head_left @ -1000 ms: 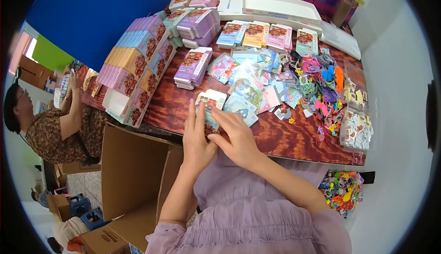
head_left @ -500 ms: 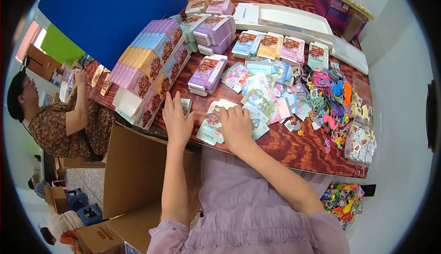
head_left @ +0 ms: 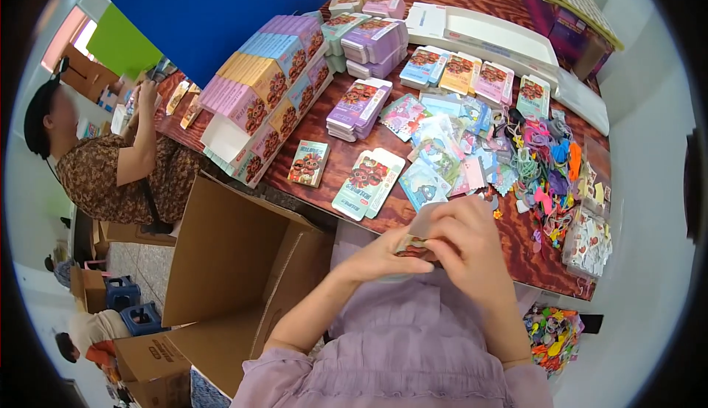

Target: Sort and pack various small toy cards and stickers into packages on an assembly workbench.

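Your left hand [head_left: 383,257] and right hand [head_left: 468,242] are both pinching a small flat printed cardboard packet [head_left: 419,237], holding it above the near edge of the reddish wooden table [head_left: 354,158].

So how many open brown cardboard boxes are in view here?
2: one large open box by the table edge, left of the person's hands, and a smaller one on the floor at lower left. Others may be hidden.

Lilac crinkled blouse — ruffled short sleeves, bare forearms.
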A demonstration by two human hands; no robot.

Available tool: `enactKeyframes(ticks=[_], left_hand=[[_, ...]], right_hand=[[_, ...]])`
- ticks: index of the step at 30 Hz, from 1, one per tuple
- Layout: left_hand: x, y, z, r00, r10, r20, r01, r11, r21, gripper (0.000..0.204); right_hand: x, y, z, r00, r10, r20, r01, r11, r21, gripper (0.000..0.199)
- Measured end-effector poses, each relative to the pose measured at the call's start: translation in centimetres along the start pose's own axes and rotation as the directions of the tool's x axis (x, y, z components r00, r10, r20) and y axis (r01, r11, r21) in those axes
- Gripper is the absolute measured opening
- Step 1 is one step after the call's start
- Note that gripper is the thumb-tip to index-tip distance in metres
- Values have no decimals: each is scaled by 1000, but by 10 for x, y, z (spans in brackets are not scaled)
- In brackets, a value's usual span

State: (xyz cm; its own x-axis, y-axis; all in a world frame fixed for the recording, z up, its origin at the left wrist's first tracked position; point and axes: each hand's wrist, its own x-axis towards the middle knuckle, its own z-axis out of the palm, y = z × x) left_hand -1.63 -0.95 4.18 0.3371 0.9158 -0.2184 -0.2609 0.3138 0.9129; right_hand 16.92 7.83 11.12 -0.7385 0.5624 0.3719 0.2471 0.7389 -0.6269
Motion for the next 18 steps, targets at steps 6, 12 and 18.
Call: enactKeyframes(ticks=[6, 12, 18], left_hand=[[21, -26, 33, 990, 82, -115, -95, 989, -111, 42], [28, -46, 40, 992, 76, -103, -99, 965, -244, 27], [20, -63, 31, 954, 99, -282, -133, 986, -104, 34]], right_hand=[[-49, 16, 6, 914, 384, -131, -246, 782, 572, 20], [-67, 23, 13, 857, 515, 5, -324, 530, 784, 20], [-67, 29, 15, 872, 472, -129, -320, 751, 578, 15]])
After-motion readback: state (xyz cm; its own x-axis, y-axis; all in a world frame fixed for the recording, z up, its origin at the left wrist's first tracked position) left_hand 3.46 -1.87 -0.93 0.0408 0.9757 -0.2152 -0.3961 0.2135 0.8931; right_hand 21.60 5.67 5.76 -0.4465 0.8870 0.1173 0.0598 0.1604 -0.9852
